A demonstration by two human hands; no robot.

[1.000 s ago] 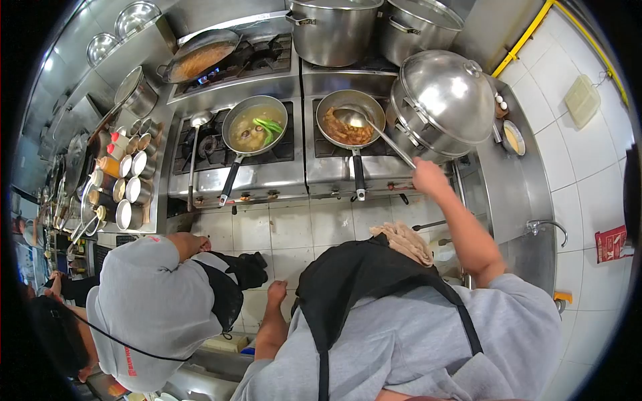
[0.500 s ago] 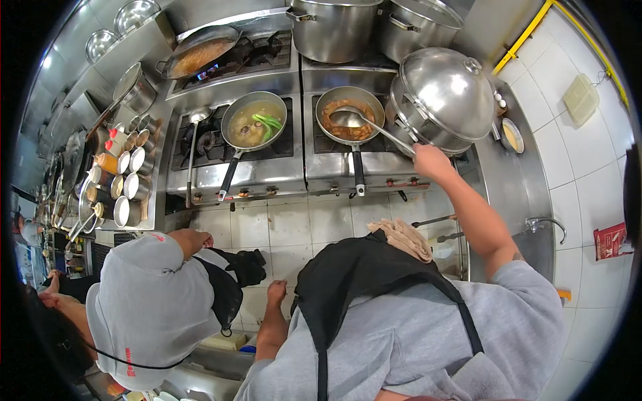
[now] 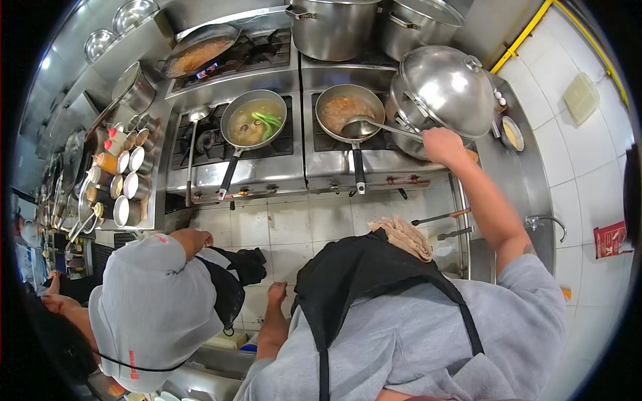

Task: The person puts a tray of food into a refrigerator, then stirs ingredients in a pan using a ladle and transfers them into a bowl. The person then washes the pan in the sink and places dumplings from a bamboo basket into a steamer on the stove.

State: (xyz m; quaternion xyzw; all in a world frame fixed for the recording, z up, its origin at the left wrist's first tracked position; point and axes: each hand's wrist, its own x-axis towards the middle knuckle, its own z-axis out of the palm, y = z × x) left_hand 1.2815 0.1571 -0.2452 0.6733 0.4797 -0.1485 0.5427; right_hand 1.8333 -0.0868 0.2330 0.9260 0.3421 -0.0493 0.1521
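My right hand (image 3: 443, 146) is closed around the long handle of a steel ladle (image 3: 360, 126). The ladle's bowl dips over the near right side of a frying pan (image 3: 358, 168) holding a reddish-brown stew with chunks (image 3: 342, 107). My left hand (image 3: 277, 292) hangs low beside my black apron (image 3: 354, 274), fingers curled, with nothing visible in it. To the left on the stove, a second frying pan (image 3: 234, 164) contains a yellowish broth with green vegetable pieces (image 3: 269, 121) and dark round bits.
A large domed pot (image 3: 448, 87) stands close to my right hand. Behind are tall stockpots (image 3: 334, 30) and a wok (image 3: 231, 40). Another ladle (image 3: 192, 154) lies on the stove's left. Seasoning containers (image 3: 137, 186) fill the left counter, and a co-worker (image 3: 150, 307) stands beside me.
My right hand has moved slightly right and up. The ladle's bowl has shifted from the middle of the stew toward the pan's near right rim. My left hand has stayed put.
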